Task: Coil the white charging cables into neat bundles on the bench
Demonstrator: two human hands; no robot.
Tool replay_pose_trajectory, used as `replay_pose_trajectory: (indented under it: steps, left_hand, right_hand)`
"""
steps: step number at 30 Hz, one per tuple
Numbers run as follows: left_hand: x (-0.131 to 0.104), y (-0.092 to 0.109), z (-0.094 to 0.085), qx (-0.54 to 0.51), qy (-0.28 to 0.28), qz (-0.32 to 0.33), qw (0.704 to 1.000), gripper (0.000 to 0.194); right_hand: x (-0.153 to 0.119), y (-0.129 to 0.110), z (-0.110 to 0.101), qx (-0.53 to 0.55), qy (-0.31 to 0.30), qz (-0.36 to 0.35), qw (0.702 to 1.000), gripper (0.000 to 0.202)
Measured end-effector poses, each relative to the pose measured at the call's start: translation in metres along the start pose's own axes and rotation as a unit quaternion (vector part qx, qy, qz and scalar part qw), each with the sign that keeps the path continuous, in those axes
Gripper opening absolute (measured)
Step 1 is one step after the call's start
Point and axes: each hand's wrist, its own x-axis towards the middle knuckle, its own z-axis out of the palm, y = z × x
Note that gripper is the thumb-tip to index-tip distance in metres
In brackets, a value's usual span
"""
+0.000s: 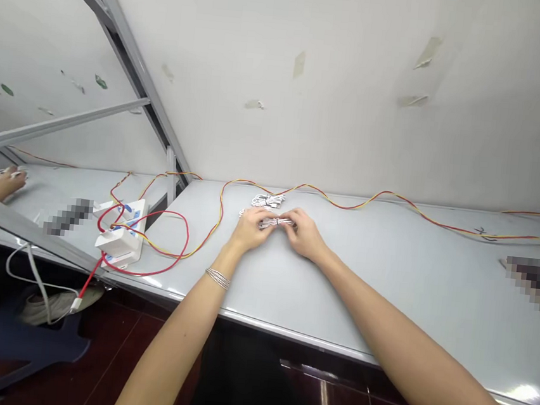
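Between my two hands lies a white cable bundle (275, 223) with a dark tie round its middle, low over the grey tabletop. The fingers of my left hand (251, 227) are closed on its left end. My right hand (304, 232) pinches the other end. Just behind, another tied white cable bundle (269, 200) rests near the back of the table. Some more white cable shows beside my left fingers, partly hidden by them.
A red and yellow wire (341, 205) runs along the back of the grey table (298, 307). At left are a white power strip (135, 240) with plugs, looped red wires and a metal frame (140, 63). Another person's hands (7, 183) are at far left. Blurred items lie at both sides.
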Motion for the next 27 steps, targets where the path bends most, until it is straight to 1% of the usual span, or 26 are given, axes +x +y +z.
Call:
replay_pose_trajectory:
  steps: [2,4,6,7,9,11,12,14,19,23,27]
  left_hand:
    - [0.000,0.001,0.001,-0.009,0.002,-0.011,1.000,0.017]
    - [0.001,0.000,0.002,-0.044,0.011,-0.027,0.999,0.023]
    - [0.002,-0.003,0.005,-0.094,0.024,-0.050,0.994,0.025]
    - [0.002,-0.004,0.007,-0.130,0.031,-0.068,0.989,0.024]
    - [0.004,-0.008,0.012,-0.208,0.039,-0.108,0.971,0.020]
    - [0.004,-0.010,0.016,-0.255,0.030,-0.132,0.957,0.020]
    - [0.004,-0.011,0.018,-0.268,0.023,-0.139,0.953,0.020]
    - [0.003,-0.011,0.020,-0.280,0.012,-0.148,0.948,0.020]
    - [0.003,-0.009,0.019,-0.339,0.011,-0.176,0.924,0.028]
    - [0.003,-0.009,0.016,-0.339,0.003,-0.189,0.922,0.035]
    - [0.002,-0.006,0.014,-0.338,0.004,-0.186,0.923,0.042]
  right_hand:
    - [0.002,0.001,0.002,0.067,0.037,0.025,0.997,0.024]
    - [0.005,0.002,0.003,0.169,0.065,0.067,0.981,0.037]
    - [0.008,0.002,0.003,0.250,0.065,0.109,0.960,0.051]
    - [0.009,0.001,0.003,0.261,0.058,0.123,0.956,0.054]
    - [0.010,-0.002,0.002,0.241,0.048,0.133,0.960,0.050]
    - [0.009,-0.005,0.002,0.215,0.045,0.132,0.967,0.037]
    - [0.008,-0.005,0.002,0.211,0.042,0.132,0.968,0.030]
    - [0.007,-0.005,0.004,0.216,0.034,0.134,0.967,0.025]
    - [0.008,0.001,0.007,0.252,0.030,0.132,0.958,0.025]
    - [0.009,0.001,0.005,0.265,0.004,0.144,0.953,0.028]
    - [0.009,-0.002,0.000,0.272,-0.017,0.152,0.950,0.033]
